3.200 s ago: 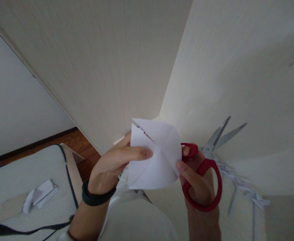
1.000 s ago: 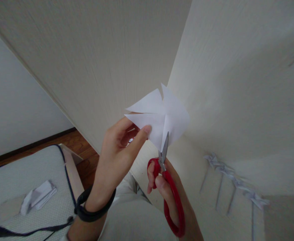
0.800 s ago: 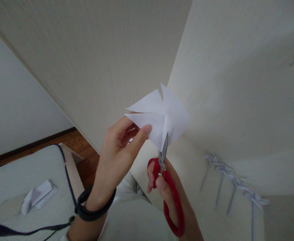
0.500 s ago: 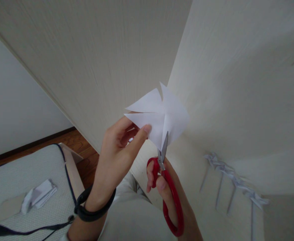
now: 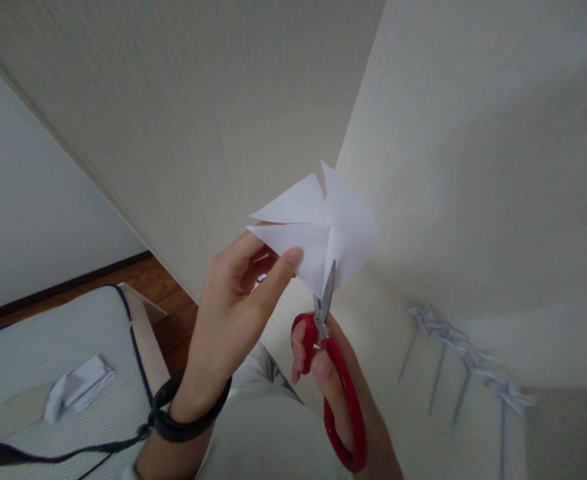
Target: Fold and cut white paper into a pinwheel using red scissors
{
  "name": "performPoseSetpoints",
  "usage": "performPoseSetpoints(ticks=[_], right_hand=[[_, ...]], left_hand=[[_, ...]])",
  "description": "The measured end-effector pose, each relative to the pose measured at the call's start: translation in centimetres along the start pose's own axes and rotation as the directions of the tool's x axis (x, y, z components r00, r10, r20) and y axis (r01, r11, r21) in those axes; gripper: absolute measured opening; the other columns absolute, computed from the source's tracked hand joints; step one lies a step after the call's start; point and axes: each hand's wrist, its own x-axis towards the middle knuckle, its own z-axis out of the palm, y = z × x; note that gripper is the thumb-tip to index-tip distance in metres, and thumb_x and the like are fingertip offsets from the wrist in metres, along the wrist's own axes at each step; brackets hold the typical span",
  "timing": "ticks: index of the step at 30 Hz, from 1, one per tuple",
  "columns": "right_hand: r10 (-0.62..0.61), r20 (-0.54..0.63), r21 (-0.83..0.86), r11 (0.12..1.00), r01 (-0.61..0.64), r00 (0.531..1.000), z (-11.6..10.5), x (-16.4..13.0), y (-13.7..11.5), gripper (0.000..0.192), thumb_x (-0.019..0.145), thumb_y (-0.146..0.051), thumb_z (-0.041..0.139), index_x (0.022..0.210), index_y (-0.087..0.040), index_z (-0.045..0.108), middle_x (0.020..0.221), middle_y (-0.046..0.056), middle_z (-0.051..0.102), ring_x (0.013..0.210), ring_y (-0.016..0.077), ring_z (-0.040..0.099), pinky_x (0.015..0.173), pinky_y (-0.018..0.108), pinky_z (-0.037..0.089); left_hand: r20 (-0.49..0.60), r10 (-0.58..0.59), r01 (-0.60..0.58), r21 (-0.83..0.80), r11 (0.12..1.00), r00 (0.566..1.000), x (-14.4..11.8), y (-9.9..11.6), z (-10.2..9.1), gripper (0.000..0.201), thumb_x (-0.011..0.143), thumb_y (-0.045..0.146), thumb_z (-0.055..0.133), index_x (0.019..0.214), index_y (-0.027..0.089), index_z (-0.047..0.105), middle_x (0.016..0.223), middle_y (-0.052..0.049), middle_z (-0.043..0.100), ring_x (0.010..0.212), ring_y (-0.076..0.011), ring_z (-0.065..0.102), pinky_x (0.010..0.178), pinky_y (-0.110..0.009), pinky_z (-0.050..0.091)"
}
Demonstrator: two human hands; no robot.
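Note:
A square of white paper (image 5: pixel 356 230) is slit inward from its upper and left corners, and the scissors stand in another slit at its lower corner. My left hand (image 5: pixel 238 300) pinches the left part of the sheet, thumb on top and fingers underneath. In my right hand (image 5: pixel 331 370) are red-handled scissors (image 5: pixel 344 393), with fingers and thumb through the loops. Their blades are slightly apart, and one of them lies over the paper. A black band is on my left wrist.
Several paper pinwheels on thin sticks (image 5: pixel 466 357) lie in a row on the pale surface at right. On a white mattress (image 5: pixel 118 333) at left rest folded white papers (image 5: pixel 86 387). Pale panels rise in front, and a dark strap crosses the lower left.
Almost nothing differs. The paper and scissors hold nearly the same place, with the blades at the same slit; the view has shifted very slightly.

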Motion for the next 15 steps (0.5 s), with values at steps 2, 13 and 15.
performPoseSetpoints(ticks=[2,13,15], right_hand=[[-0.001,-0.005,0.003,1.000,0.001,1.000,0.00,-0.03,0.03,0.034,0.089,-0.058,0.052,0.086,-0.024,0.051,0.077,0.002,0.054,0.068,0.0178,0.051,0.060,0.031,0.047],[0.086,0.026,0.119,0.989,-0.088,0.996,0.15,-0.08,0.25,0.044,0.085,-0.068,0.053,0.087,-0.024,0.052,0.078,0.002,0.050,0.068,0.0166,0.048,0.063,0.032,0.052],[0.094,0.026,0.117,0.988,-0.097,0.995,0.13,-0.08,0.19,0.045,0.084,-0.069,0.053,0.086,-0.024,0.052,0.079,0.001,0.051,0.069,0.0164,0.048,0.064,0.032,0.052]], left_hand=[[0.000,-0.002,0.002,-0.006,1.000,1.000,0.00,-0.02,-0.03,0.005,0.084,0.023,0.070,0.085,0.023,0.074,0.067,0.004,0.064,0.057,-0.0100,0.052,0.050,-0.019,0.042],[-0.026,0.009,-0.008,0.033,0.999,1.000,0.00,0.27,0.04,0.005,0.084,0.021,0.069,0.082,0.022,0.074,0.059,0.004,0.057,0.054,-0.0100,0.049,0.048,-0.019,0.039],[-0.022,0.012,-0.012,0.024,1.000,1.000,-0.04,0.24,0.05,0.005,0.084,0.021,0.069,0.083,0.022,0.074,0.062,0.004,0.059,0.055,-0.0093,0.049,0.049,-0.018,0.040]])
